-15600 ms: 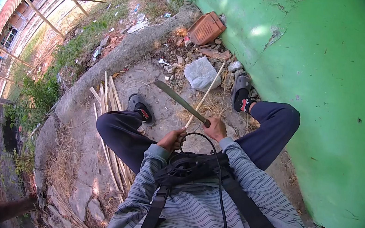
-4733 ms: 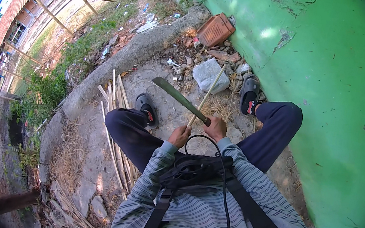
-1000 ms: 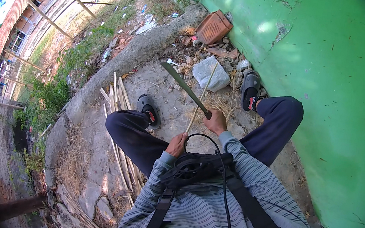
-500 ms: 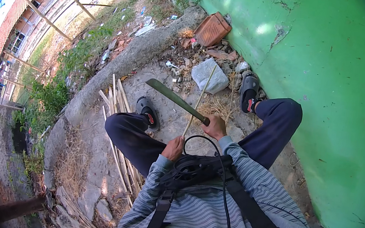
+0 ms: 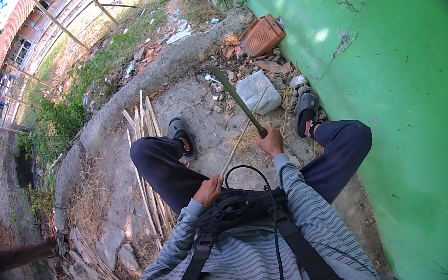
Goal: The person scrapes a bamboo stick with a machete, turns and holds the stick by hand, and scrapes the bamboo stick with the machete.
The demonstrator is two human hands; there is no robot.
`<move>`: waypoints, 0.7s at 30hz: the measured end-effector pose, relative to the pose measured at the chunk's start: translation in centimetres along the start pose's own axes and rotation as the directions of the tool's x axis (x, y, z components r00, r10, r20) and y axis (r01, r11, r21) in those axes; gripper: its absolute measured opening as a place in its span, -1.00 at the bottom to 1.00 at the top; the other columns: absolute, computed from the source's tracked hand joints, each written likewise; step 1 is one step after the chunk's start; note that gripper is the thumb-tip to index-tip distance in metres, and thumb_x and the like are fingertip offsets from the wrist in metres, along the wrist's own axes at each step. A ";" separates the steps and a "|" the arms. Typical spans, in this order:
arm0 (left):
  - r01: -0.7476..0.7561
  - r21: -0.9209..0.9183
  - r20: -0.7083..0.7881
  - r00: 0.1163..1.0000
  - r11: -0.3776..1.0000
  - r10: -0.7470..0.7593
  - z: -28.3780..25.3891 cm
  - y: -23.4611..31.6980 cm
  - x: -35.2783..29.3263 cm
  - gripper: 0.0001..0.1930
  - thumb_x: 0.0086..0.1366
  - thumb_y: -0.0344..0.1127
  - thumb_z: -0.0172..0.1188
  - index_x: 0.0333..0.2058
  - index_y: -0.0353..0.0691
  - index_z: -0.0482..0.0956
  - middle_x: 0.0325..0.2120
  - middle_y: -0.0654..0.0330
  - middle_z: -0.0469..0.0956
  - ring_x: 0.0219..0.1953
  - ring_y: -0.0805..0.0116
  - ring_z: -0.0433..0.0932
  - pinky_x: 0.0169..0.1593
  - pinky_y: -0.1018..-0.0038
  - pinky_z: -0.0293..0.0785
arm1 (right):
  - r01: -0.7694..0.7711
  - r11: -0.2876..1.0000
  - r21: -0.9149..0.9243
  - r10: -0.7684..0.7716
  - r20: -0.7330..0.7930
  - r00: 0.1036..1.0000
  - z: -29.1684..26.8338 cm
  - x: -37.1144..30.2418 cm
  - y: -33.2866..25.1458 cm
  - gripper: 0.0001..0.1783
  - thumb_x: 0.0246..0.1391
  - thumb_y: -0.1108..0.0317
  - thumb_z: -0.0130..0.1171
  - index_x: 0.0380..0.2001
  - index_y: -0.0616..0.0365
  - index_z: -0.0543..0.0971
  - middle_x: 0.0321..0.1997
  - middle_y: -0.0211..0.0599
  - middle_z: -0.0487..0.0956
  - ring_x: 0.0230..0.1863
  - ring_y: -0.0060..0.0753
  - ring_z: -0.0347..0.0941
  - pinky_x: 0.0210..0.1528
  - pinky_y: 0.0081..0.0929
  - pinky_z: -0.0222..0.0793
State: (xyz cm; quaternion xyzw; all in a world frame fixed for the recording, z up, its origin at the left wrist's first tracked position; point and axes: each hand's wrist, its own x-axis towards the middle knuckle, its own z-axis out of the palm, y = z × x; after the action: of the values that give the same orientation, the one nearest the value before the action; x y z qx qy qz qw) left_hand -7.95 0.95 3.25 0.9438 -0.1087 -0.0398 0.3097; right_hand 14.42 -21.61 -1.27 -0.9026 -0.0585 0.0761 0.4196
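Note:
My right hand point(image 5: 271, 142) is closed round the dark handle of a machete point(image 5: 235, 98). Its long, dull green-grey blade points up and to the left. My left hand point(image 5: 208, 190) grips the lower end of a thin pale bamboo strip point(image 5: 236, 148), which slants away from me. The blade crosses the strip near its upper part; whether they touch I cannot tell. Beyond the strip's far end lies a pale, squarish stone block point(image 5: 259, 92). The end of the strip inside my left fist is hidden.
Several split bamboo strips point(image 5: 148, 121) lie by my left leg, running under it. A green wall point(image 5: 399, 119) rises at my right. Ahead are an orange roof tile point(image 5: 261, 35) and rubble. A low concrete kerb point(image 5: 147, 77) curves along the left, with green plants point(image 5: 63, 123) beyond.
The machete has swung so its tip points farther up and right, and my right hand has moved slightly forward and right. My left hand has shifted slightly left and down with the strip.

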 end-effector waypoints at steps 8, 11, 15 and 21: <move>-0.071 0.056 -0.032 0.997 0.996 0.073 -1.4 0.3 -0.4 -0.77 0.60 -0.32 -0.15 -0.14 -0.41 0.37 -0.37 -0.15 0.38 -0.36 -0.27 0.46 -0.33 -0.07 0.38 | 0.190 0.980 -0.062 -0.187 0.052 0.981 0.1 -1.2 -0.7 -0.77 -0.13 0.18 0.28 -0.36 -0.02 0.72 -0.49 -0.04 0.64 -0.38 0.15 0.62 -0.27 0.01 0.53; 0.268 -0.186 0.156 0.958 0.945 -0.241 -3.1 2.1 -1.3 -0.73 0.61 -0.29 -0.20 -0.17 -0.38 0.38 -0.39 -0.21 0.41 -0.31 -0.36 0.47 -0.26 -0.09 0.38 | -0.031 0.997 -0.068 0.035 0.054 0.998 -0.8 1.7 1.2 -0.75 -0.13 0.16 0.30 -0.39 0.05 0.70 -0.48 -0.02 0.64 -0.36 0.17 0.61 -0.28 0.00 0.50; 0.044 -0.079 -0.001 0.999 0.996 -0.044 -2.7 1.2 -2.2 -0.76 0.60 -0.30 -0.17 -0.20 -0.35 0.38 -0.42 -0.20 0.38 -0.35 -0.35 0.46 -0.28 -0.11 0.35 | 0.103 0.993 -0.058 -0.099 0.070 0.993 0.6 -0.8 -0.2 -0.74 -0.12 0.16 0.30 -0.41 0.10 0.69 -0.45 -0.02 0.65 -0.35 0.16 0.61 -0.26 -0.01 0.50; -0.020 0.150 0.046 0.999 0.989 0.014 -1.6 -0.1 -4.3 -0.81 0.45 -0.50 0.01 -0.03 -0.49 0.41 -0.39 -0.07 0.37 -0.47 -0.12 0.46 -0.45 0.05 0.38 | 0.073 0.995 -0.068 -0.073 0.004 0.997 -0.1 1.2 0.7 -0.74 -0.11 0.17 0.30 -0.40 0.12 0.68 -0.47 -0.01 0.64 -0.35 0.16 0.62 -0.24 -0.01 0.52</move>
State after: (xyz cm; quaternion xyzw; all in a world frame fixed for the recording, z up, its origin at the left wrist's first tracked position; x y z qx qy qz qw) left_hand -11.92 2.93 4.50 0.9623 -0.1263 -0.0502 0.2356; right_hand 15.61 -21.91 -1.81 -0.9136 -0.0944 0.0594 0.3910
